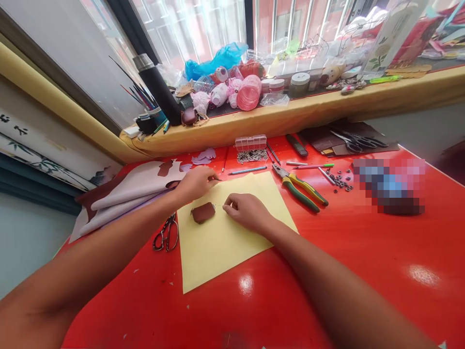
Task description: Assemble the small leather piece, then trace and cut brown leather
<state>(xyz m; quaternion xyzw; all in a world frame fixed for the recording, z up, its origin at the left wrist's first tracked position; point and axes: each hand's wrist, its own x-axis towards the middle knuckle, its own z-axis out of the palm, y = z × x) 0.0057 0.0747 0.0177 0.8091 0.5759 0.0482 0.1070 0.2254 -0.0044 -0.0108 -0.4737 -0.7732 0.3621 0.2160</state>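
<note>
A small brown leather pouch (203,213) lies on a sheet of yellow paper (218,261), with a bit of metal at its edge. Just beyond it, my left hand (198,185) is closed at the paper's far left edge, and a small dark tip shows at its fingers; what it is I cannot make out. To the right of the pouch, my right hand (247,212) rests over the paper with thumb and fingers pinched together. Anything in that pinch is too small or hidden to name. Pliers (300,186) with green and yellow handles lie right of the paper.
Black-handled scissors (167,233) lie left of the paper, below folded leather (127,189). Behind are a clear compartment box (251,148) with metal bits and a blue pencil (247,170). Small metal rings (341,182) lie right, near more scissors (358,140). A black flask (160,89) stands on the sill.
</note>
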